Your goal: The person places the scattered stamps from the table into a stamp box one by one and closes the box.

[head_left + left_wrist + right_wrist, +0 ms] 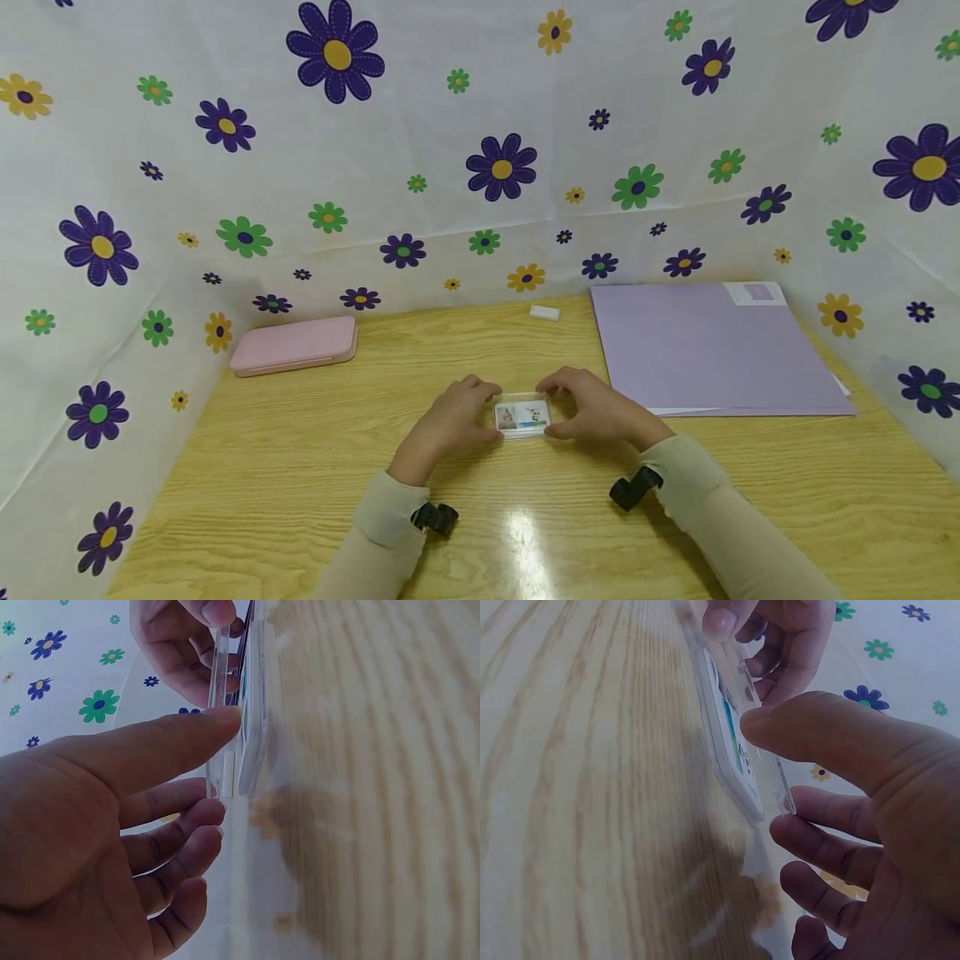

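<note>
At the middle of the table lies a small flat white case with pictures on its top face. Just over it is a clear plastic cover, apart from the case in both wrist views. My left hand pinches the cover's left end between thumb and fingers. At the opposite end my right hand pinches it the same way. From the right wrist the white case appears flat near the wood, with the cover above. Whether the case touches the table is hard to tell.
A pink case lies at the back left. Toward the back stands a small white block. A large lilac folder with white sheets under it covers the right side of the wooden table. Flowered cloth hangs around.
</note>
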Demonstrator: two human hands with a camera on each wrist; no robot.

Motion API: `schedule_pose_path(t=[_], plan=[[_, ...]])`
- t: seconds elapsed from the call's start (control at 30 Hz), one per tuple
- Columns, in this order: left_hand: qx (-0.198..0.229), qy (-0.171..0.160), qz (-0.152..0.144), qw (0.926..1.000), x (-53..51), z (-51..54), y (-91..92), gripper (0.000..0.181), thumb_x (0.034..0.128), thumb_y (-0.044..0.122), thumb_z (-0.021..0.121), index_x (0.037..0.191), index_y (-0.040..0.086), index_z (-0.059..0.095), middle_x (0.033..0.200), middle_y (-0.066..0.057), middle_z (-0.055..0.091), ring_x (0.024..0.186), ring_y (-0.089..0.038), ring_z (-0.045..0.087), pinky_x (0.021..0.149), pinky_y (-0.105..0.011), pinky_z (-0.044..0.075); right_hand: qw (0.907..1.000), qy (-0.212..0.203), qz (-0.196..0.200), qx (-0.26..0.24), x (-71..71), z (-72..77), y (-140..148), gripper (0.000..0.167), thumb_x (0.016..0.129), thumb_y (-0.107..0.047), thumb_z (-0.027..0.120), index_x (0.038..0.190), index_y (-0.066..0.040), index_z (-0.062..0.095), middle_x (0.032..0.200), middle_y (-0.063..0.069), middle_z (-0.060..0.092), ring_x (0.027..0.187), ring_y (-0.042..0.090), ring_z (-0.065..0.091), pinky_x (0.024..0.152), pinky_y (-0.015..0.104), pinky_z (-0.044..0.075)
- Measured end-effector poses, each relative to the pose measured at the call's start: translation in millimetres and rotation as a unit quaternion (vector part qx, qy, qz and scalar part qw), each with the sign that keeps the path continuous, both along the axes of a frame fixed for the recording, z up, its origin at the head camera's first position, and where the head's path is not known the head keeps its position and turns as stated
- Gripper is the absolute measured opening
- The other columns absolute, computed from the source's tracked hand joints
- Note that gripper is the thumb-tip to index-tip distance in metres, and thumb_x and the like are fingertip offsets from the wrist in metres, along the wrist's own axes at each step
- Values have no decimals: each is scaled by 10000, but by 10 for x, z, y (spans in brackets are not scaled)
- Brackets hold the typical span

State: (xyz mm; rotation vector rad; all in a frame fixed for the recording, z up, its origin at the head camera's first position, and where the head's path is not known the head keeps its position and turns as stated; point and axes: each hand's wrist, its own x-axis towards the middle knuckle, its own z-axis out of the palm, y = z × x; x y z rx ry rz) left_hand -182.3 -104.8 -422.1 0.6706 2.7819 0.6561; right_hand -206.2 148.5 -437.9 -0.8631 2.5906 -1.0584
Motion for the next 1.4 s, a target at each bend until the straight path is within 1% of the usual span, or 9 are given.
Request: schedule_pose_path(t=[0.27,0.5,0.7,0.83,1.03,1.23,1.4], plan=[[-97,24,-62,9999,-10,-51,0,628,861,280,790,1403,92,536,1276,-73,545,1155,-289,521,968,-457,439,10000,-1,39,18,-4,-42,1,538,759,-234,864,1222,-77,638,1152,13,606,1045,215,512,953,453,414],[-109,-20,-138,9998,-5,-54,3,621,864,250,787,1400,66,535,1274,-93,544,1153,-296,526,967,-452,444,10000,22,47,56,8,-40,-2,539,761,-217,863,1229,-70,638,1138,16,602,1028,212,511,941,446,418],[-125,-9,-171,9998,-3,-62,0,617,873,246,777,1410,69,528,1284,-92,542,1156,-288,530,963,-438,453,9999,66,54,72,-5,-64,4,537,762,-244,865,1226,-88,643,1141,5,596,1024,200,510,933,436,424],[-93,23,-207,9997,-1,-56,-6,609,874,247,777,1403,67,535,1287,-96,545,1149,-282,534,959,-433,456,9999,85,71,91,-9,-73,6,528,761,-252,865,1216,-95,650,1136,-4,596,1019,200,509,925,431,425],[-9,-24,-205,9998,-2,-68,-13,597,867,235,784,1383,47,550,1278,-111,549,1142,-287,535,955,-439,454,9998,107,109,136,-3,-68,3,521,765,-248,861,1216,-93,649,1136,-4,596,1031,207,517,934,435,424],[-16,45,-230,9997,-11,-88,-9,575,861,233,788,1354,32,572,1233,-104,569,1062,-246,558,920,-407,468,9997,95,85,229,6,-58,-9,525,774,-252,855,1231,-101,647,1139,-9,587,1044,207,512,950,443,416],[2,87,-132,9999,7,-91,1,564,843,236,808,1328,40,596,1196,-93,582,989,-214,564,875,-388,479,9997,21,62,248,13,-59,-19,512,778,-249,855,1227,-107,657,1142,-6,588,1046,206,509,952,440,412]])
